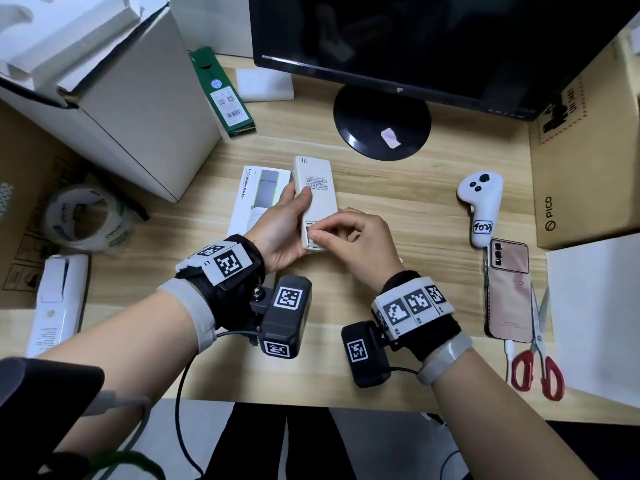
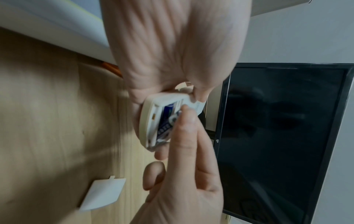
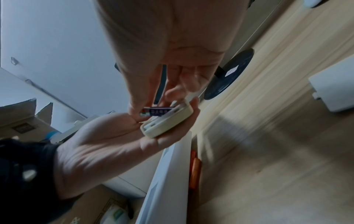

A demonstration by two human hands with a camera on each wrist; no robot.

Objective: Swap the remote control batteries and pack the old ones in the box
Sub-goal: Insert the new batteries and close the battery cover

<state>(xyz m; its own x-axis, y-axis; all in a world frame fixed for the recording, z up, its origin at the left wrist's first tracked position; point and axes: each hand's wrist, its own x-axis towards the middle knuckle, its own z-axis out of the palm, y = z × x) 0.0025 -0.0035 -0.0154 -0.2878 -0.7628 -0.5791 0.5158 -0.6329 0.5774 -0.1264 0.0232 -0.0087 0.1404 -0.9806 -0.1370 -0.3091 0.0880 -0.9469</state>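
Head view shows the left hand (image 1: 280,233) wrapped around a cream remote control (image 1: 315,199), back side up, thumb pressed on its label, holding it above the tabletop (image 1: 433,188). The right hand (image 1: 353,244) has its fingers curled at the remote's near end, where the battery compartment lies open; in the left wrist view the fingertips (image 2: 186,115) pinch a blue battery (image 2: 168,121) that sits raised at one end, though motion blur makes it hard to tell how far it is out. A white battery cover (image 2: 103,194) lies loose on the tabletop below the hands. Under the left hand rests a white box (image 1: 256,188). Farther right lie a white game controller (image 1: 479,206), a pink phone (image 1: 509,292) and red-handled scissors (image 1: 536,358); behind stands a dark monitor (image 1: 433,39).
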